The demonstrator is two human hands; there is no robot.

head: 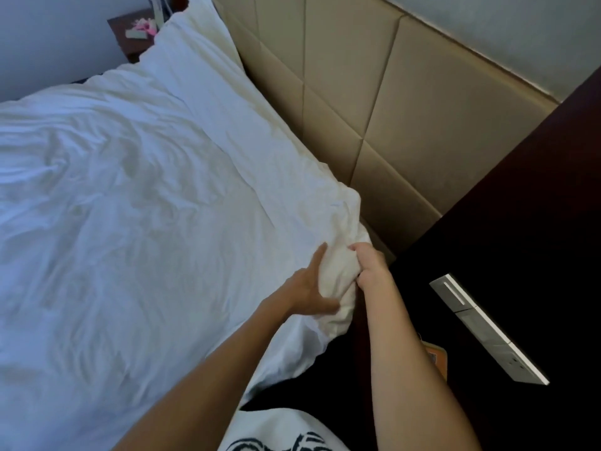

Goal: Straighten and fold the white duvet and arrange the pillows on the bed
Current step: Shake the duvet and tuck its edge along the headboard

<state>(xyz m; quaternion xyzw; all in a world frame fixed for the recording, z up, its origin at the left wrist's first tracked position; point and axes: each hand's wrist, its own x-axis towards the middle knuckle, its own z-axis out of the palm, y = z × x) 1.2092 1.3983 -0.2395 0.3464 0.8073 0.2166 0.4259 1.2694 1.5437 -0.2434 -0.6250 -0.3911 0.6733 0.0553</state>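
The white duvet (136,203) lies wrinkled over the bed and runs up to the padded beige headboard (374,102). Its near corner (338,275) is bunched at the bed's head end. My left hand (307,289) presses flat against that bunched corner, fingers spread with the thumb under the fold. My right hand (369,263) is closed on the same corner from the right, fingers buried in the cloth. A white pillow or raised duvet edge (192,50) stands at the far end along the headboard; which of the two it is I cannot tell.
A dark wooden nightstand (507,242) stands right of the bed, with a white switch panel (487,327) on its side. A second nightstand (135,34) with pink and white items sits at the far side. An orange object (434,356) lies low beside my right forearm.
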